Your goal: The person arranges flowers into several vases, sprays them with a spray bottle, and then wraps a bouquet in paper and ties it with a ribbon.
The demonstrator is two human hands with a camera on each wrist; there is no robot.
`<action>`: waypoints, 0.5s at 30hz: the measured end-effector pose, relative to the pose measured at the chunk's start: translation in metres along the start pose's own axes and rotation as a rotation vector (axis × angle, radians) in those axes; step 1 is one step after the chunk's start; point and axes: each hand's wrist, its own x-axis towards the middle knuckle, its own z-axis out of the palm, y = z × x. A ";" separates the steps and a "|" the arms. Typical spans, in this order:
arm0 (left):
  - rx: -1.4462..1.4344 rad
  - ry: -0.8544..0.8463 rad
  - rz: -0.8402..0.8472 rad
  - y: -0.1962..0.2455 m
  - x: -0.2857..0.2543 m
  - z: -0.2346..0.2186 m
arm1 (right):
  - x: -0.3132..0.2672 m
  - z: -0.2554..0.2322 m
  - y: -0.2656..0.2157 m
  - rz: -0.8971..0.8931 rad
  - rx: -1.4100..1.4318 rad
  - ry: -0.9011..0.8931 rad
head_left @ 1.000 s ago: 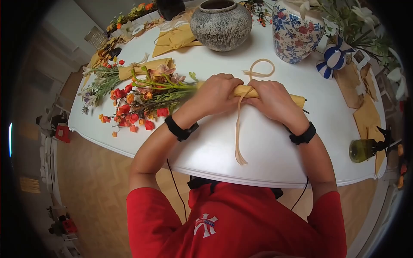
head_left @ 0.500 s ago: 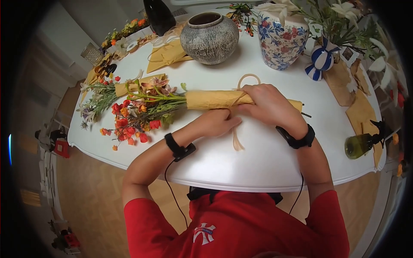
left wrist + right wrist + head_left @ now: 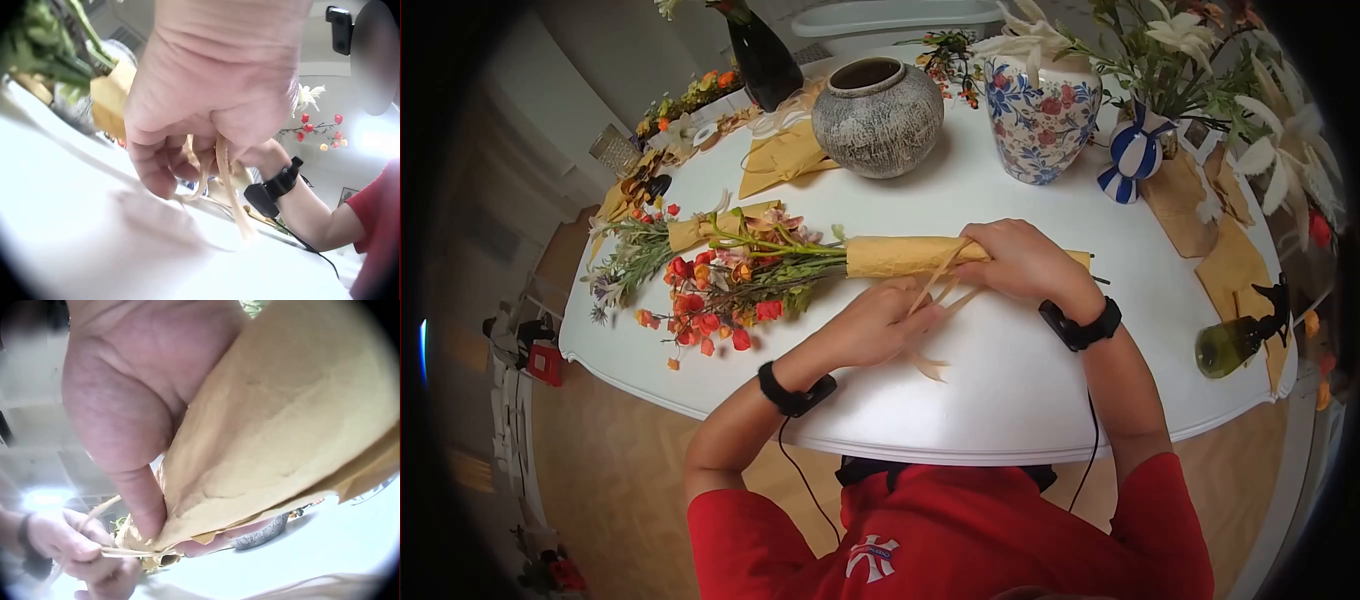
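Observation:
A bouquet of red and orange artificial flowers [image 3: 690, 300] lies on the table, its stems rolled in tan wrapping paper [image 3: 890, 256]. My right hand [image 3: 1025, 258] grips the wrapped stems near their lower end, with the thumb [image 3: 147, 509] pressed on the paper. A beige ribbon [image 3: 945, 290] goes round the wrap beside that thumb. On the near side of the bouquet, my left hand [image 3: 870, 325] holds the ribbon with curled fingers, strands stretched between it and the wrap. In the left wrist view, loose ribbon ends [image 3: 228, 187] hang below the palm.
Behind the bouquet stand a grey textured vase [image 3: 878, 120] and a floral-patterned vase [image 3: 1045, 120]. A smaller wrapped bouquet [image 3: 635, 250] lies at left. To the right are a blue-and-white striped vase [image 3: 1138, 152], paper sheets [image 3: 1225, 265] and a green spray bottle [image 3: 1228, 348].
My left hand has left the wrap and moved toward the table's near side, drawing the ribbon with it. The ribbon's far loop has gone from view. My right hand stays on the wrap.

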 end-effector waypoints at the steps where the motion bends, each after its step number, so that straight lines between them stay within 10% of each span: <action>1: -0.029 0.033 -0.009 0.008 -0.006 -0.006 | 0.000 0.001 0.002 -0.011 0.004 0.000; 4: -0.001 0.019 0.030 0.026 -0.017 -0.034 | 0.002 0.007 0.007 -0.032 0.018 -0.004; 8: -0.319 0.003 -0.366 0.044 -0.024 -0.053 | 0.003 0.010 0.004 -0.031 0.001 -0.013; 15: -0.510 -0.003 -0.320 0.039 -0.020 -0.076 | 0.006 0.024 0.002 -0.056 0.057 0.051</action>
